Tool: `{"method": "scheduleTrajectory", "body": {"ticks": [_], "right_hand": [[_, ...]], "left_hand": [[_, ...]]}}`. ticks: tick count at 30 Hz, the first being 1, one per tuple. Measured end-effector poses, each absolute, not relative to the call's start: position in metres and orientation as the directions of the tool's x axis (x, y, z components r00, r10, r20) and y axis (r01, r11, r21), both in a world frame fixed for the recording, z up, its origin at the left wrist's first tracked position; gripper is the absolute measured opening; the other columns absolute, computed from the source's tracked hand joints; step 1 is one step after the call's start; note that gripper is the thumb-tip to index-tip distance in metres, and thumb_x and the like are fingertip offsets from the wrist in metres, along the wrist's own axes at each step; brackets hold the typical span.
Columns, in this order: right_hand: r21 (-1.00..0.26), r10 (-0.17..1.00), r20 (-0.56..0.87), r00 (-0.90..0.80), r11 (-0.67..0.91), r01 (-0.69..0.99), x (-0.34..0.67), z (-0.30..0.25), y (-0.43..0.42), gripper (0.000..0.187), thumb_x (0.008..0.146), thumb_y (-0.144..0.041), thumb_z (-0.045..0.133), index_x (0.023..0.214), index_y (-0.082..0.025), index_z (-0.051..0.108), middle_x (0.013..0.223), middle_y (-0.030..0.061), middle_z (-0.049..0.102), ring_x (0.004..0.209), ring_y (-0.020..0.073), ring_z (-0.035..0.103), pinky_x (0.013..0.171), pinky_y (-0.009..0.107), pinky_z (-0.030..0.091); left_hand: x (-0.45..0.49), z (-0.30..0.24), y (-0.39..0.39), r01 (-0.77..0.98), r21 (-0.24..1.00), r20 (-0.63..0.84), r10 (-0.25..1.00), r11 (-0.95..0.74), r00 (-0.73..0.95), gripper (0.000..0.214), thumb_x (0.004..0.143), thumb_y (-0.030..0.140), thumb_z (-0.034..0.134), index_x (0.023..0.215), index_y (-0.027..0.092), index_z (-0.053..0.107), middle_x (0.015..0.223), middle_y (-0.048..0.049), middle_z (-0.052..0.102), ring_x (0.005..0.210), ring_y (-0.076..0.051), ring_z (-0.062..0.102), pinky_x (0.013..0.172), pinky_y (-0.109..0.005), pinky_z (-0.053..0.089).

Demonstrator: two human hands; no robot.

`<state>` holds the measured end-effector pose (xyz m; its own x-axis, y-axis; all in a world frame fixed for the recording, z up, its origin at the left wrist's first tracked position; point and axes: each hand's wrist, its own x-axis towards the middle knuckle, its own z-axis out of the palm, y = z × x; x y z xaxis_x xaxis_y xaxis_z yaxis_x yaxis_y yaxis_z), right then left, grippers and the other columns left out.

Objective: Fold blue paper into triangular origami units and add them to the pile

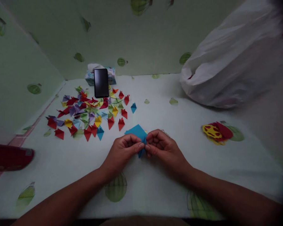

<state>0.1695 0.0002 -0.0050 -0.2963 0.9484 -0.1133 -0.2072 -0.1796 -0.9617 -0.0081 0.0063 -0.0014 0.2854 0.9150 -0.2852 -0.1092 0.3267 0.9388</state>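
Note:
Between my two hands is a small folded piece of blue paper (140, 153), its pointed tip hanging down. My left hand (126, 149) pinches it from the left with thumb and fingers. From the other side my right hand (163, 149) pinches it too, and the thumbs almost meet. Just behind the fingers lies a flat blue paper sheet (136, 129), partly hidden by the hands. Many small folded paper pieces (91, 110) in red, yellow, green, purple and blue are spread to the left. One blue folded piece (133, 107) sits apart at their right edge.
A phone (101, 83) leans against a tissue box (112, 75) at the back. On the right lie yellow and red paper cutouts (215, 131), below a large white plastic bag (226, 69). A dark red cylindrical object (11, 157) is at the left edge.

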Motion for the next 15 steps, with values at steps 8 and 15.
{"method": "scheduleTrajectory", "body": {"ticks": [8, 15], "right_hand": [[-0.978, 0.942, -0.123, -0.313, -0.168, -0.12, 0.1738, -0.0066, 0.0008, 0.021, 0.086, -0.035, 0.072, 0.083, -0.018, 0.06, 0.068, -0.0024, 0.059, 0.06, 0.0093, 0.056, 0.062, 0.025, 0.047], [-0.989, 0.95, -0.074, -0.304, -0.109, -0.098, 0.1752, -0.0052, 0.0014, 0.021, 0.091, -0.038, 0.067, 0.084, -0.019, 0.061, 0.068, -0.0012, 0.061, 0.064, 0.0115, 0.058, 0.065, 0.027, 0.048]], "left_hand": [[-0.0095, 0.0061, 0.0081, -0.054, 0.971, -0.213, 0.941, 0.235, 0.264, 0.027, 0.073, 0.037, 0.085, 0.077, 0.015, 0.07, 0.072, -0.0004, 0.065, 0.069, -0.012, 0.057, 0.067, -0.025, 0.045], [-0.0079, 0.0036, 0.0055, -0.074, 0.992, -0.086, 0.978, 0.101, 0.188, 0.019, 0.074, 0.024, 0.082, 0.087, 0.019, 0.07, 0.079, -0.0004, 0.069, 0.073, -0.013, 0.063, 0.068, -0.024, 0.052]]}}
